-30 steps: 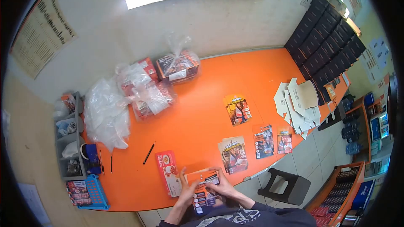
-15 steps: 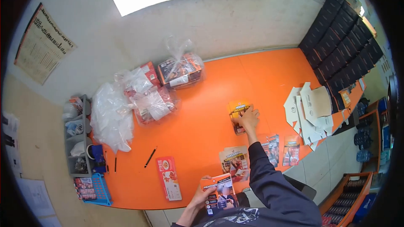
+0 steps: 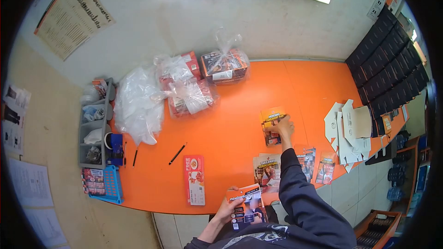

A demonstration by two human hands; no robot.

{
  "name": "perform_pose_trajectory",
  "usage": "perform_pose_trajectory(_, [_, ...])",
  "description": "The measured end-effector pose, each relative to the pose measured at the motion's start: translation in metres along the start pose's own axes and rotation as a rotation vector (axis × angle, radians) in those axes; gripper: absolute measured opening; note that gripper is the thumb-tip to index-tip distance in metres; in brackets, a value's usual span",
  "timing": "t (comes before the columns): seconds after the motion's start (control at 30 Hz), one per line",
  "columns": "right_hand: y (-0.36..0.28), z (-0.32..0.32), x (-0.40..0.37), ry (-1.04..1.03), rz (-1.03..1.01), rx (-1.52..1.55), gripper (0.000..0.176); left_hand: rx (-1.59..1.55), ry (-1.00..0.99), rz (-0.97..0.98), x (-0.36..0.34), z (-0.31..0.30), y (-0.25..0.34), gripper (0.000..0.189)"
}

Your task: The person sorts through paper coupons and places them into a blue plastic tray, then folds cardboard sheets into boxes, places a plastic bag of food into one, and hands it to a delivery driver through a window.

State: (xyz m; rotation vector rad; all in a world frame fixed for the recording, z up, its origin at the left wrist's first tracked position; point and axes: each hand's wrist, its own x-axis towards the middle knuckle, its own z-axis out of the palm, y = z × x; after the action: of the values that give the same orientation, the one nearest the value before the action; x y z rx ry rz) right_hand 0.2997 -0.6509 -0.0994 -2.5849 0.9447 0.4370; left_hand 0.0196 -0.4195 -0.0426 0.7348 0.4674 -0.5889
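Well left of both hands, a grey organiser [image 3: 94, 129] and a blue basket [image 3: 110, 185] sit at the rim of the orange table [image 3: 221, 124], probably parked out of the working area. Just left of the left hand lies a red voucher leaflet [image 3: 194, 186], with a black pen [image 3: 177, 153] beyond it.

The left hand [image 3: 228, 208] is closed on a stack of flyers [image 3: 245, 205], thumb on top. It is held close to the body at the table's near edge, likely as a supply to draw from.

The right hand [image 3: 282, 127] reaches forward onto an orange flyer pile [image 3: 270, 119] and covers its right side. I cannot tell whether the fingers pinch a sheet or lie flat.

Between the hands lies a middle pile [image 3: 266, 171]. Right of the reaching arm are a blue pile [image 3: 308, 159] and a red pile [image 3: 326, 167], apparently sorted by design. Beyond them lie flat cardboard blanks [image 3: 350, 129].
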Motion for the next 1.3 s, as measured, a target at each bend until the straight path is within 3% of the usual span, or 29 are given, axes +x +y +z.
perform_pose_trajectory(0.07, [-0.001, -0.001, 0.000, -0.012, -0.031, -0.021, 0.115, -0.003, -0.015, 0.035, 0.003, -0.006, -0.008, 0.038])
perform_pose_trajectory(0.17, [-0.007, -0.005, -0.005, -0.065, 0.011, 0.030, 0.109, -0.063, -0.051, 0.049, 0.001, -0.007, -0.016, 0.037])
perform_pose_trajectory(0.23, [-0.007, 0.005, -0.005, 0.008, 0.009, -0.034, 0.107, -0.110, -0.074, 0.039, -0.004, -0.002, -0.019, 0.037])
perform_pose_trajectory(0.6, [-0.012, 0.017, -0.009, -0.051, -0.162, 0.066, 0.092, -0.100, -0.143, 0.114, 0.000, 0.009, -0.029, 0.037])
perform_pose_trajectory(0.8, [-0.027, 0.019, -0.038, 0.153, -0.285, -0.023, 0.087, -0.084, -0.129, 0.126, -0.004, 0.013, -0.026, 0.036])
perform_pose_trajectory(0.9, [-0.025, 0.012, -0.037, 0.026, -0.393, -0.052, 0.083, -0.098, -0.107, 0.096, -0.008, 0.015, -0.023, 0.036])
perform_pose_trajectory(1.0, [-0.020, 0.010, -0.044, 0.145, -0.549, -0.036, 0.072, -0.090, -0.089, 0.116, -0.009, 0.015, -0.022, 0.036])
perform_pose_trajectory(1.1, [-0.022, -0.002, -0.039, -0.245, -0.511, 0.260, 0.049, -0.095, -0.074, 0.115, -0.010, 0.017, -0.021, 0.036])
perform_pose_trajectory(1.2, [-0.024, -0.020, -0.062, 0.031, -0.873, 0.141, 0.030, -0.084, -0.044, 0.145, -0.005, 0.011, -0.030, 0.037])
perform_pose_trajectory(1.3, [-0.029, -0.035, -0.095, 0.276, -1.001, 0.121, 0.025, -0.116, -0.056, 0.114, -0.013, 0.014, -0.027, 0.037])
